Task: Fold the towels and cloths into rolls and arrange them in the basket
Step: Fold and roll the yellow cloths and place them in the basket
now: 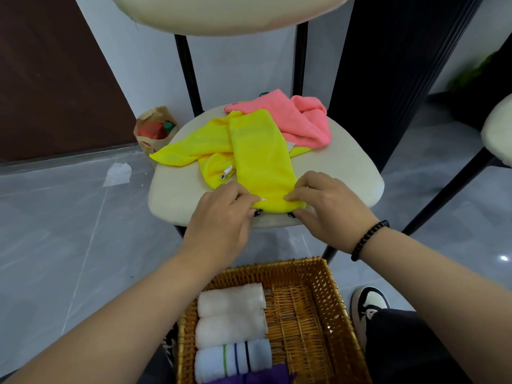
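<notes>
A person's two hands worked the near end of a folded yellow cloth (257, 153) laid on the cream seat of a chair (346, 167). The left hand (221, 217) and the right hand (329, 209) sat side by side at that end, each grip closed on the cloth, fingers curled over its top edge and thumbs tucked beneath it. The cloth had been folded into a long narrow strip whose long axis ran from the hands away toward the chair's back, so, by the look of it, the roll would have to travel straight away from the person, far end last. Both hands were equally close to the strip, one at each near corner; neither had the advantage.

A second yellow cloth (191, 145) lay loose to the left, partly under the strip, with a small white tag showing. A pink cloth (299, 117) was heaped at the far right of the seat, touching the strip's far end, and could well foul the roll as it arrived there.

On the floor near the person stood the wicker basket (332, 300), its left side already holding two white rolls (230, 314), a pale blue striped roll (232, 358) and a purple cloth (263, 378) at the very near edge; its right side was bare weave. A brown paper bag (155, 128) stood on the floor beyond the chair's left side.
</notes>
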Tool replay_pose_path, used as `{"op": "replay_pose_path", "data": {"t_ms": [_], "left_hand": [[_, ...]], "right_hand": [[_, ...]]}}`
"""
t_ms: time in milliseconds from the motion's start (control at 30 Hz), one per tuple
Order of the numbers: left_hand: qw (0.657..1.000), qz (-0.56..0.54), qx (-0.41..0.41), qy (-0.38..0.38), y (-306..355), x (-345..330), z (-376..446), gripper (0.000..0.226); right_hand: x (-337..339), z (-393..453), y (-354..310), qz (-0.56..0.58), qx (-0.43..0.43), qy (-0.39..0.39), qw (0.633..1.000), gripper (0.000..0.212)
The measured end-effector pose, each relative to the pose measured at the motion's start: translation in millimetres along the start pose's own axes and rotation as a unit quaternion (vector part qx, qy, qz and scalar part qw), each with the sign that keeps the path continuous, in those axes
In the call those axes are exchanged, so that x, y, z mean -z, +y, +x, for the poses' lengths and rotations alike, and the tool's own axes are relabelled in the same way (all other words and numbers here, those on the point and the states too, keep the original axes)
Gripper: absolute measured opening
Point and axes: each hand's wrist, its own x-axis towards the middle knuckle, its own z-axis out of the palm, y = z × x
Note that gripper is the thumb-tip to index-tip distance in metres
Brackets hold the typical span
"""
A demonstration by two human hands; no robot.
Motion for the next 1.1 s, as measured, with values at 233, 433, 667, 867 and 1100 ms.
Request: {"op": "replay_pose_path", "data": {"t_ms": [233, 433, 667, 867, 1100], "left_hand": [[0.988, -0.060, 0.130, -0.051, 3, 1, 2, 0.045], [0.969, -0.062, 0.205, -0.122, 5, 4, 15, 0.028], [0.959, -0.034, 0.243, -0.141, 2, 6, 22, 0.043], [0.952, -0.042, 0.279, -0.120, 5, 8, 24, 0.047], [0.991, 0.015, 0.133, 0.017, 1, 9, 16, 0.014]], "right_hand": [[9, 1, -5, 0.042, -0.041, -0.037, 0.998, 0.024], [9, 7, -12, 0.057, -0.116, -0.091, 0.987, 0.028], [11, 19, -19, 0.132, -0.228, -0.112, 0.958, 0.022], [6, 22, -18, 0.171, -0.270, -0.016, 0.948, 0.017], [-2, 15, -20, 0.079, -0.130, 0.114, 0.982, 0.007]]}}
